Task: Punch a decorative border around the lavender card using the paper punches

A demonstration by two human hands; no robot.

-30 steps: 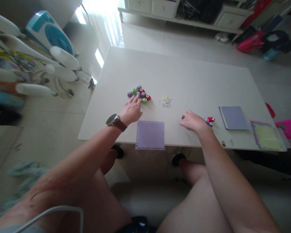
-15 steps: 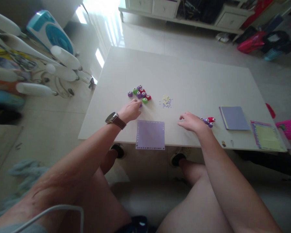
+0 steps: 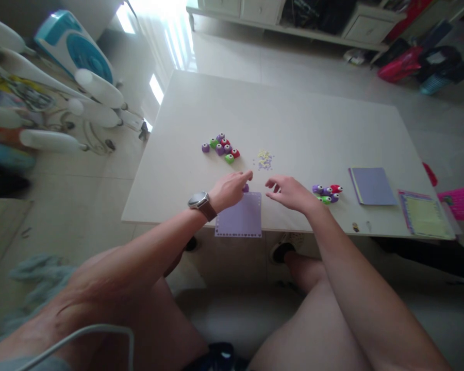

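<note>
My left hand (image 3: 232, 189), a watch on its wrist, is closed on a small purple craft punch (image 3: 246, 188) over the top edge of a purple paper sheet (image 3: 237, 216). Small punched holes run along the sheet's left, top and bottom edges. To the right, my right hand (image 3: 288, 191) hovers with fingers curved and apart, holding nothing. Beyond the hands lies a little heap of yellow and purple paper bits (image 3: 264, 160). Several purple, green and red punches (image 3: 224, 148) cluster at the back left. A second group of punches (image 3: 327, 194) sits beside my right wrist.
A stack of purple paper (image 3: 373, 186) lies on the white table (image 3: 294, 123) at right, near a yellow sheet with a punched border (image 3: 425, 215). Two tiny objects rest by the front edge. The purple sheet overhangs that edge. A pink basket (image 3: 462, 202) stands off the right end.
My left hand has moved right and nearer, from the left cluster to the purple sheet, carrying the purple punch. My right hand has shifted left, uncovering more of the right group of punches.
</note>
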